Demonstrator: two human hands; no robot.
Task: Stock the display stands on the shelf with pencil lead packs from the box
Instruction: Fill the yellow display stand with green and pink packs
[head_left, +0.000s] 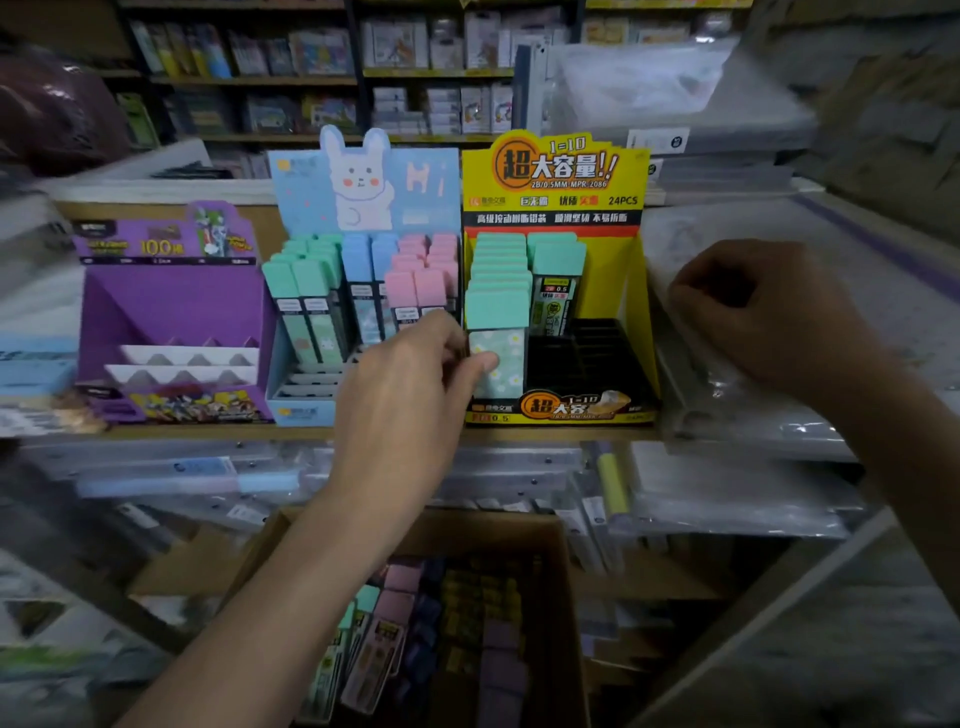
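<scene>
My left hand (410, 400) pinches a mint-capped lead pack (497, 338) with a flowered body, standing in the front left slot of the yellow display stand (636, 291). Behind it a row of mint packs fills the stand's left column, and one more stands at the back of the middle column. My right hand (763, 317) hovers to the right of the yellow stand with its fingers curled and nothing seen in it. The blue rabbit stand (363, 176) holds mint, blue and pink packs. A purple stand (171, 312) sits at the left. The cardboard box (561, 597) below holds several packs.
Clear plastic pouches (779, 415) lie stacked on the shelf right of the yellow stand. The lower shelf (208, 488) under the stands carries more wrapped stationery. Shelves of goods (311, 57) fill the background.
</scene>
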